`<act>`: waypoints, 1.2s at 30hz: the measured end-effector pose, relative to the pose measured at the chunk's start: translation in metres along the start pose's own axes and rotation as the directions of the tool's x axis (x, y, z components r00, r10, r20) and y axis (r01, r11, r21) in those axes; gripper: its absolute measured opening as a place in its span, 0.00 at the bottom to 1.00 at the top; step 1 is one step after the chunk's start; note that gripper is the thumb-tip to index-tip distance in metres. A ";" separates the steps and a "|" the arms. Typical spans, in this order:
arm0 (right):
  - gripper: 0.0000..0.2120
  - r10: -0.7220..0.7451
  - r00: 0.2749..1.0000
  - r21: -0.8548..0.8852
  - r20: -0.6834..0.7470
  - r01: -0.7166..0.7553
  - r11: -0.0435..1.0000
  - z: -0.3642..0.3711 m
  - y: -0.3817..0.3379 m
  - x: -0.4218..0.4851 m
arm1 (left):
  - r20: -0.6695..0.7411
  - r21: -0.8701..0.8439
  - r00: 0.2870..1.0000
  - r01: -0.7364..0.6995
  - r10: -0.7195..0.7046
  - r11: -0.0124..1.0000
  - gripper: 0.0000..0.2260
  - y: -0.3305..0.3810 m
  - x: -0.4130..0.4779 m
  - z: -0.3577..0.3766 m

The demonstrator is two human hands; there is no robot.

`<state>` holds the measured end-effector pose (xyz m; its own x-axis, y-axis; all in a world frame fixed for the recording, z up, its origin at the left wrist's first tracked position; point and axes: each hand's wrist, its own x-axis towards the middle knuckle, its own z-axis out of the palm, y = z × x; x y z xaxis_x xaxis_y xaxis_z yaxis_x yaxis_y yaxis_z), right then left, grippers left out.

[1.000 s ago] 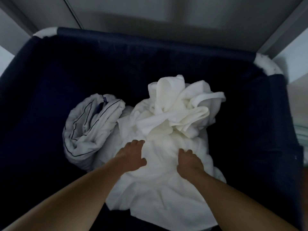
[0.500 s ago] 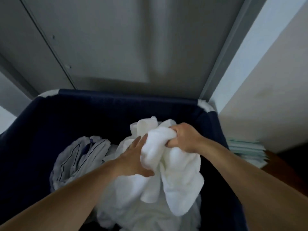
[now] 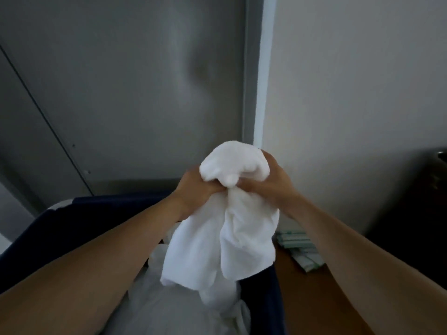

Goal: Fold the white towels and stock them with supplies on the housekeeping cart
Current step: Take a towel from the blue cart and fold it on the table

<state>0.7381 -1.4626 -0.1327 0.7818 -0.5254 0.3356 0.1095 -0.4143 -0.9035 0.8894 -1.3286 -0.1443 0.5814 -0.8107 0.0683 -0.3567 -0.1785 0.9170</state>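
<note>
The left hand [image 3: 191, 193] and right hand [image 3: 271, 186] meet at centre, fingers curled tight into one bunched white towel [image 3: 217, 245], the left gripping from 9 o'clock and the right from 3. A wad bulges above the fists toward 12. The rest hangs toward 6 over the navy bin [image 3: 48, 234], where more linen [image 3: 169, 308] lies. Green packets [image 3: 297, 245] lie at 4 o'clock of the towel.

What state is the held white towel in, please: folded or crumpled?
Crumpled: the left hand and right hand grip the white towel bunched, ends hanging loose.
</note>
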 end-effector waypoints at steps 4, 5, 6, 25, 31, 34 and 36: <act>0.37 0.067 0.997 0.045 -0.036 -0.066 0.997 -0.077 -0.005 -0.045 | -0.023 -0.032 0.995 -0.103 0.102 0.994 0.16 0.082 -0.005 0.059; 0.36 0.074 0.995 0.044 -0.060 -0.072 0.996 -0.097 -0.007 -0.053 | -0.027 -0.047 0.994 -0.110 0.109 0.993 0.17 0.100 -0.005 0.075; 0.35 0.084 0.992 0.045 -0.096 -0.080 0.996 -0.116 -0.010 -0.060 | -0.023 -0.059 0.993 -0.117 0.115 0.991 0.16 0.117 -0.004 0.091; 0.08 0.186 0.779 -0.047 -0.599 -0.266 0.963 -0.302 0.018 -0.149 | 0.637 0.209 0.770 -0.201 0.023 0.957 0.40 0.148 0.018 0.280; 0.09 0.419 0.825 -0.162 -0.378 -0.505 0.848 -0.294 0.075 -0.156 | 0.696 0.679 0.615 -0.395 -0.371 0.618 0.38 0.066 0.014 0.307; 0.14 0.606 0.750 -0.029 -0.265 -0.634 0.773 -0.293 0.094 -0.164 | 0.671 0.680 0.609 -0.277 -0.424 0.679 0.48 0.048 0.012 0.312; 0.20 0.691 0.710 0.075 -0.137 -0.688 0.722 -0.297 0.101 -0.166 | 0.680 0.603 0.637 -0.205 -0.362 0.771 0.45 0.048 0.010 0.319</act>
<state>0.4367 -1.6378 -0.2008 0.5464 -0.7613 -0.3491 -0.4129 0.1178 -0.9031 0.6453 -1.5230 -0.2252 0.0021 -0.8311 -0.5561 -0.8353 -0.3073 0.4560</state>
